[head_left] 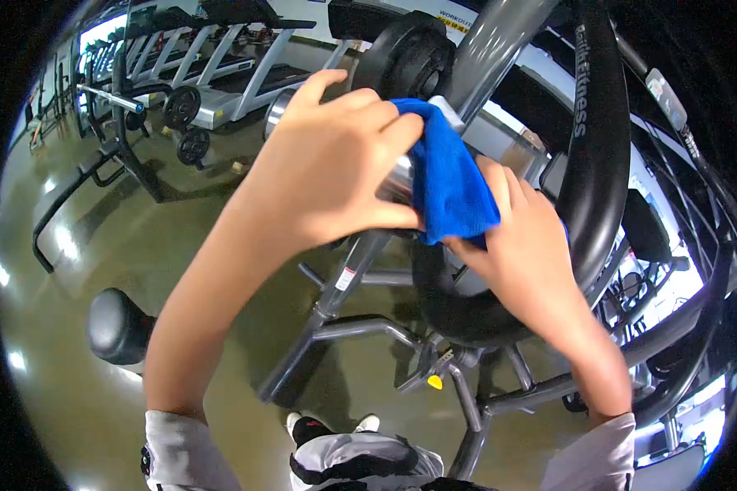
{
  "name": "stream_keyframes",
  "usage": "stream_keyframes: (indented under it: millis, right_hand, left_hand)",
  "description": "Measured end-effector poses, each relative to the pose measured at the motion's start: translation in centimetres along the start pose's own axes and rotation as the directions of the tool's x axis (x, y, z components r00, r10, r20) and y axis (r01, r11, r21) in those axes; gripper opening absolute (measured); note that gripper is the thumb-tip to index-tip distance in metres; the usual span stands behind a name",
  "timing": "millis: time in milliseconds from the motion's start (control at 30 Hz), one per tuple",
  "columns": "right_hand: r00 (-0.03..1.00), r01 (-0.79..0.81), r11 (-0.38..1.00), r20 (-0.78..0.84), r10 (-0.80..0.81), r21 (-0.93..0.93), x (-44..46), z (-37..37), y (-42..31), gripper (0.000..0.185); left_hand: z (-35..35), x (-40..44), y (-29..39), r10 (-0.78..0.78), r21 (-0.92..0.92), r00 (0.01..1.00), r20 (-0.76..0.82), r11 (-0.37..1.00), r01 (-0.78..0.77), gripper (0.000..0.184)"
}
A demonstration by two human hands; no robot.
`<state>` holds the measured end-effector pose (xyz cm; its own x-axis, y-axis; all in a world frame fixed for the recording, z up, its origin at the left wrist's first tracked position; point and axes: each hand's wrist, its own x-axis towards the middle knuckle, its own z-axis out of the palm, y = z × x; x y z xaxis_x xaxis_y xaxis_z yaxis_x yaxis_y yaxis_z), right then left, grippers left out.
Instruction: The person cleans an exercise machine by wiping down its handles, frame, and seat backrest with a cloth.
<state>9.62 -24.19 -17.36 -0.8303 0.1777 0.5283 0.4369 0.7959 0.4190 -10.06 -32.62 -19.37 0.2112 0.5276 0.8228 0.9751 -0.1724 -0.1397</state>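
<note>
Two hands: both on the one cloth, bare, arms stretched forward from pale sleeves.
Left hand (336, 164): curved over the silver bar (399, 178), forefinger at the cloth's upper edge and thumb at its lower edge, so it holds the cloth in a broad arch; one finger sticks out free.
Right hand (528, 233): closed on the cloth's other side, thumb underneath; some fingertips are hidden from where I stand.
Blue cloth (454, 184): between the hands, folded over the bar; I can't tell whether it goes all the way round.
Weight plate (393, 61): just beyond the left hand, on the machine.
Black tube (602, 164): a thick curve to the right of the right hand.
Step in hand: wiping down the bar, I'd judge, with the cloth pressed on it.
Next move: calls for an even grip from both sides and a rub along or around the metal, reaching the bare stretch beneath the left palm.
Treadmills (246, 82): lined up well behind, across the shiny floor (65, 327).
</note>
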Motion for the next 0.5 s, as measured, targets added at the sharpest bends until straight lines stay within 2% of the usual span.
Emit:
stream_keyframes:
  millis: [67,133,200,267,333,400,467,500]
  right_hand:
    - [1.000,-0.018,0.999,0.016,0.018,-0.029,-0.4,-0.4,-0.7,0.064]
    - [0.998,-0.044,0.983,0.027,0.049,-0.179,-0.6,-0.5,-1.3,0.063]
    - [0.999,-0.036,0.980,-0.022,0.032,-0.195,-0.4,0.1,-1.6,0.057]
    - [0.999,0.004,0.967,-0.038,-0.014,-0.254,0.1,0.5,-2.0,0.052]
    - [0.994,0.015,0.969,-0.105,-0.042,-0.246,1.7,1.1,-2.7,0.050]
    - [0.994,0.034,0.982,-0.096,-0.053,-0.184,3.4,1.2,-3.6,0.048]
    - [0.989,0.074,0.996,-0.122,-0.080,-0.049,5.0,1.3,-4.4,0.048]
    - [0.991,0.073,0.997,-0.113,-0.073,-0.004,5.8,1.2,-5.0,0.051]
  left_hand:
    - [0.1,-0.6,0.0,0.026,0.010,0.998,-0.060,1.000,-0.025,0.065]
    - [-0.2,-1.7,0.2,0.001,0.029,0.998,-0.070,1.000,0.001,0.064]
    - [-0.4,-3.0,-0.3,0.008,0.083,0.978,-0.208,0.997,0.009,0.060]
    - [-1.0,-3.8,-1.0,-0.025,0.114,0.982,-0.189,0.992,0.047,0.060]
    - [-1.2,-4.4,-1.8,-0.085,0.172,0.972,-0.221,0.977,0.124,0.062]
    - [-1.3,-5.0,-2.1,-0.107,0.189,0.966,-0.237,0.970,0.154,0.062]
    - [-1.0,-5.5,-2.2,-0.247,0.154,0.911,-0.331,0.938,0.310,0.059]
    - [-1.1,-6.3,-2.7,-0.252,0.184,0.923,-0.291,0.932,0.313,0.068]
